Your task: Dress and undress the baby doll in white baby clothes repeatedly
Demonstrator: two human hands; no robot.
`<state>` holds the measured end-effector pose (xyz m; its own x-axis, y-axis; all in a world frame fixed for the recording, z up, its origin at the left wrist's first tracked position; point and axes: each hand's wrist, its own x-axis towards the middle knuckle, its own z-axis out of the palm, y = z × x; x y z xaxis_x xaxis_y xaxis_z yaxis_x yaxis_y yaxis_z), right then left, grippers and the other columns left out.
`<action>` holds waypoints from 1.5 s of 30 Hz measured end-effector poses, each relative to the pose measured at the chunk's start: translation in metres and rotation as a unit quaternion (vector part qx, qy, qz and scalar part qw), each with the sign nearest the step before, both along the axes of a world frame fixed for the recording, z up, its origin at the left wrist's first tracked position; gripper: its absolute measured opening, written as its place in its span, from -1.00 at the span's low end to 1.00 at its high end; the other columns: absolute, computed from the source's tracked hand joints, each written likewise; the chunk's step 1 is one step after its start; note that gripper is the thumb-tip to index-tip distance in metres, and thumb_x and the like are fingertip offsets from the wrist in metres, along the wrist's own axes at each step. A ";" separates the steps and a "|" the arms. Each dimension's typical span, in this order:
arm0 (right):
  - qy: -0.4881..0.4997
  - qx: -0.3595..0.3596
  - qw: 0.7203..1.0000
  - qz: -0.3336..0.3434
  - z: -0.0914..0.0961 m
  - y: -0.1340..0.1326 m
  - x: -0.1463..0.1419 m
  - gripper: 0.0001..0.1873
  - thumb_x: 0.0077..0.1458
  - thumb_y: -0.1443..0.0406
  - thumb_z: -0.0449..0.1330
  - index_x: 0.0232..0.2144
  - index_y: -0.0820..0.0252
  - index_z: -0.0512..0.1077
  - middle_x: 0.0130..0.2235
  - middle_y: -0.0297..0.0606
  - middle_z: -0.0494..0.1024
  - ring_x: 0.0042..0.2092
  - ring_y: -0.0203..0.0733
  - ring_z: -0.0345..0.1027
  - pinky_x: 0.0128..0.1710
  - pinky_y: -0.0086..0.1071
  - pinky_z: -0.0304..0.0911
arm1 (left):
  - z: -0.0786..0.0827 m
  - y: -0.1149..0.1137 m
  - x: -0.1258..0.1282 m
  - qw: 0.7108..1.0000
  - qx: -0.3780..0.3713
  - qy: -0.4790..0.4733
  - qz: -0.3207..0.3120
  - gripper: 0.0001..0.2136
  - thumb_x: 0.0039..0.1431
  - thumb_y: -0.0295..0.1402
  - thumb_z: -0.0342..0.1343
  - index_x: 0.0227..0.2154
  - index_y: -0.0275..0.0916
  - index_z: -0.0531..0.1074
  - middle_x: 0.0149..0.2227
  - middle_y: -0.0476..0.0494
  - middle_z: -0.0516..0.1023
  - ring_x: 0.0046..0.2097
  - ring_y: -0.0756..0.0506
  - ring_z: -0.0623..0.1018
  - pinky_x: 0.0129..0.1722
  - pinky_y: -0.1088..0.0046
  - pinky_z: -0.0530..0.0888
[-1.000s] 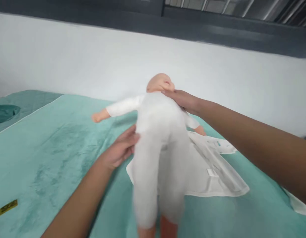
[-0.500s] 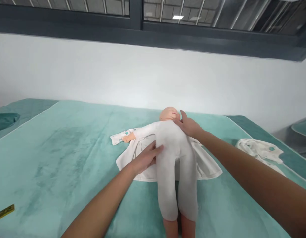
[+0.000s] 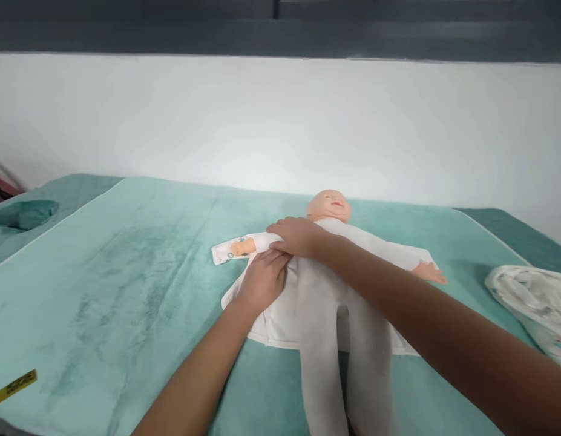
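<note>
A baby doll (image 3: 330, 209) in a white bodysuit with long legs lies on its back, head toward the wall. Beneath it a white baby jacket (image 3: 280, 321) is spread out, its printed sleeve (image 3: 222, 253) reaching left past the doll's small hand. My right hand (image 3: 298, 236) crosses the doll's chest and is closed round its arm on the left side. Just below, my left hand (image 3: 264, 278) has its fingers bent at the jacket's edge beside that arm; its fingertips are partly hidden. The doll's other arm (image 3: 428, 272) stretches out to the right.
A teal padded cover (image 3: 126, 290) lies under everything. Bundled white printed cloth (image 3: 534, 297) rests at the right. A yellow label strip (image 3: 14, 387) is at the lower left. The white wall (image 3: 216, 121) rises behind the far edge.
My right hand has moved left from the doll's far shoulder to its arm on the left. My left hand has risen from the waist to beside it. The view has tilted down.
</note>
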<state>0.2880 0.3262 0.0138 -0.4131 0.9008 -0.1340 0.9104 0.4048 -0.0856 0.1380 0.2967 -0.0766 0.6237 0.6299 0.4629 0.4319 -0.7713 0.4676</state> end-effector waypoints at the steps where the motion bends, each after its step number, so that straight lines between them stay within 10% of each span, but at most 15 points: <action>1: 0.006 -0.011 1.000 -0.001 0.000 0.002 0.001 -0.71 0.23 0.15 0.03 -0.08 0.08 0.43 -0.12 -0.17 0.54 -0.09 -0.01 0.37 -0.24 -0.25 0.19 | 0.000 0.001 -0.001 1.000 0.007 0.003 0.003 -0.58 0.17 -0.59 -0.10 0.00 -0.18 0.48 0.03 -0.16 0.56 0.09 -0.18 0.50 0.04 0.16 0.44; 11: 0.176 0.022 0.983 -0.047 0.010 -0.017 0.034 -0.64 0.15 0.22 0.08 0.00 -0.01 0.43 0.00 -0.26 0.49 0.03 -0.03 0.32 -0.04 -0.22 0.19 | 0.004 0.020 -0.015 0.969 -0.046 0.045 0.240 -0.75 0.16 -0.35 0.10 -0.10 -0.21 0.49 -0.07 -0.28 0.55 0.02 -0.31 0.48 -0.04 0.10 0.42; 16: 0.151 -0.012 0.988 -0.028 0.007 -0.019 0.028 -0.57 0.17 -0.08 0.08 -0.10 -0.03 0.50 -0.08 -0.25 0.52 0.01 -0.01 0.31 -0.06 -0.21 0.18 | 0.004 0.029 -0.023 0.947 -0.170 -0.132 0.238 -0.88 0.03 -0.43 0.04 -0.38 -0.25 0.45 -0.30 -0.18 0.55 -0.19 -0.18 0.53 -0.16 0.28 0.44; 28: 0.115 0.030 0.989 -0.086 0.002 -0.022 0.025 -0.52 0.13 -0.14 0.07 -0.20 0.03 0.53 -0.15 -0.25 0.53 -0.06 -0.05 0.30 -0.11 -0.22 0.09 | 0.014 0.026 -0.027 0.742 -0.420 -0.487 0.189 -0.74 -0.34 -0.49 0.13 -0.43 -0.25 0.45 -0.45 0.07 0.37 -0.46 0.07 0.36 -0.43 0.54 0.31; 37: 0.081 0.038 0.994 -0.066 -0.001 -0.020 0.026 -0.60 0.10 -0.09 0.14 -0.26 0.04 0.53 -0.20 -0.24 0.52 -0.09 -0.05 0.29 -0.14 -0.23 0.03 | 0.014 0.025 -0.029 0.746 -0.361 -0.522 0.201 -0.72 -0.34 -0.57 0.08 -0.44 -0.23 0.45 -0.44 0.08 0.28 -0.45 0.07 0.33 -0.47 0.55 0.25; 41: 0.048 0.049 0.995 -0.074 -0.002 -0.022 0.021 -0.63 0.12 -0.04 0.15 -0.28 0.08 0.52 -0.24 -0.22 0.51 -0.14 -0.07 0.28 -0.17 -0.23 0.02 | 0.011 0.019 -0.026 0.865 -0.215 -0.404 0.204 -0.77 -0.18 -0.60 0.03 -0.44 -0.21 0.47 -0.45 0.05 0.33 -0.42 0.04 0.35 -0.40 0.52 0.29; 45: -0.008 0.095 0.993 -0.075 -0.008 -0.021 0.012 -0.63 0.18 0.01 0.10 -0.31 0.16 0.51 -0.26 -0.13 0.50 -0.16 -0.04 0.28 -0.18 -0.21 0.03 | 0.010 0.005 -0.014 0.966 -0.061 -0.245 0.049 -0.72 -0.01 -0.65 -0.03 -0.40 -0.19 0.50 -0.38 -0.01 0.43 -0.28 -0.01 0.45 -0.23 0.45 0.37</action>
<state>0.2998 0.3049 0.0062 -0.2719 0.9615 0.0392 0.9622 0.2722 -0.0047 0.1235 0.3020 -0.0670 0.2841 0.7435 0.6053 0.2035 -0.6637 0.7198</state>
